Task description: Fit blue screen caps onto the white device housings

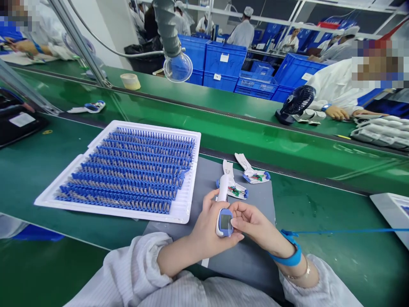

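My left hand (207, 226) is wrapped round a white and blue handheld device that looks like an infrared thermometer (226, 222), its small grey screen turned up toward me. The thumb and fingers of my right hand (251, 221) are closed at the right edge of its screen end; whether they pinch a small part there, I cannot make out. Just beyond my hands, an opened white housing half (236, 190) with coloured wires lies on the grey mat (252, 260). A second wired housing half (255, 175) rests behind it to the right.
A white tray (188, 209) with rows of small blue and metal parts stands to the left. A blue wrist-strap cord (345, 231) stretches right. Beyond the green divider are a fan (297, 102), a tape roll (130, 81), an extraction hood (178, 67) and co-workers.
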A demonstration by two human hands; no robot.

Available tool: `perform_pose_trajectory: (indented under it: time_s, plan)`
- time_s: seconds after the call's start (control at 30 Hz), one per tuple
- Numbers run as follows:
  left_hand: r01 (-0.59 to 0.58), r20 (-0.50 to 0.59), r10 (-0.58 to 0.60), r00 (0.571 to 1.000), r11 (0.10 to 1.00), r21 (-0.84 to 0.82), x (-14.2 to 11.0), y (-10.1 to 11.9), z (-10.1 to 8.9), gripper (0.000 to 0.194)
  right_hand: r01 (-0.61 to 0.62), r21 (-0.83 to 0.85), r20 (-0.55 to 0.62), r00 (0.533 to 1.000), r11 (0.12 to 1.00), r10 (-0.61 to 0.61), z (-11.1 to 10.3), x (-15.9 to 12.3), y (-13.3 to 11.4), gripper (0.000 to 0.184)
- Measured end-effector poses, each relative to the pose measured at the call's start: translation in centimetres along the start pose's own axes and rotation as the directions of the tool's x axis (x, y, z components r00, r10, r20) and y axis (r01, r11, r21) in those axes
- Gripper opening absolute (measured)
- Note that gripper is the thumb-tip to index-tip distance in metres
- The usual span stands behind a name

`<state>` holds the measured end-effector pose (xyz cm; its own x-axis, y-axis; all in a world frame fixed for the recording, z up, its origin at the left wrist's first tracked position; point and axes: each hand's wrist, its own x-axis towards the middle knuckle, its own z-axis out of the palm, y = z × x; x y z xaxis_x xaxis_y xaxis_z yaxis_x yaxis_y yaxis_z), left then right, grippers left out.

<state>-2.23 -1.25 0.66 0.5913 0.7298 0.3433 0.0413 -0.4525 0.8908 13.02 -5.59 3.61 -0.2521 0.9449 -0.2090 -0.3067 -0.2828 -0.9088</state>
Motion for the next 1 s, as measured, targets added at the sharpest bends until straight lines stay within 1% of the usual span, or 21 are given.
perform_pose_trajectory:
  time_s: [0.17,0.23,0.3,0.37,0.4,0.6,0.7,0.8,0.87,1.0]
  plan:
    - [-0.022,-0.035,0.024,0.999,0.997,0.07,-0.3,-0.13,0.21,0.053,0.012,0.032,0.029,1.0,0.999,-0.013,-0.17,-0.01,0.15,0.023]
    - [-0.07,-0.088,0.078,0.993,0.994,0.088,-0.4,-0.1,0.31,0.054,0.009,0.039,0.037,0.999,0.999,-0.01,-0.1,-0.07,0.19,0.023]
    - [-0.125,-0.164,0.142,0.976,0.986,0.108,-0.43,-0.02,0.37,0.055,0.008,0.037,0.039,0.999,0.999,-0.009,0.03,-0.1,0.19,0.025]
    - [-0.147,-0.219,0.172,0.96,0.981,0.127,-0.4,0.04,0.38,0.056,0.007,0.04,0.045,0.999,0.999,-0.009,0.12,-0.09,0.21,0.026]
    - [-0.147,-0.227,0.174,0.958,0.98,0.13,-0.37,0.06,0.38,0.056,0.007,0.041,0.045,0.999,0.999,-0.009,0.14,-0.08,0.23,0.027]
    - [-0.148,-0.19,0.163,0.968,0.985,0.092,-0.22,0.12,0.33,0.051,0.0,0.014,0.052,0.999,1.0,0.0,-0.1,0.0,0.41,0.029]
    - [-0.15,-0.201,0.165,0.966,0.985,0.085,-0.22,0.16,0.27,0.05,-0.001,0.047,0.056,0.998,0.999,-0.001,-0.16,0.08,0.4,0.028]
    - [-0.125,-0.207,0.138,0.969,0.989,0.075,-0.22,0.12,0.19,0.053,0.005,0.084,0.039,0.999,0.996,-0.009,-0.12,0.17,0.34,0.029]
    - [-0.129,-0.198,0.139,0.97,0.99,0.065,-0.2,0.08,0.17,0.055,0.01,0.086,0.055,0.998,0.996,-0.014,-0.14,0.19,0.33,0.028]
    - [-0.128,-0.151,0.13,0.98,0.991,0.027,-0.16,0.0,0.28,0.052,0.01,0.058,0.089,0.996,0.998,-0.016,-0.42,0.18,0.55,0.026]
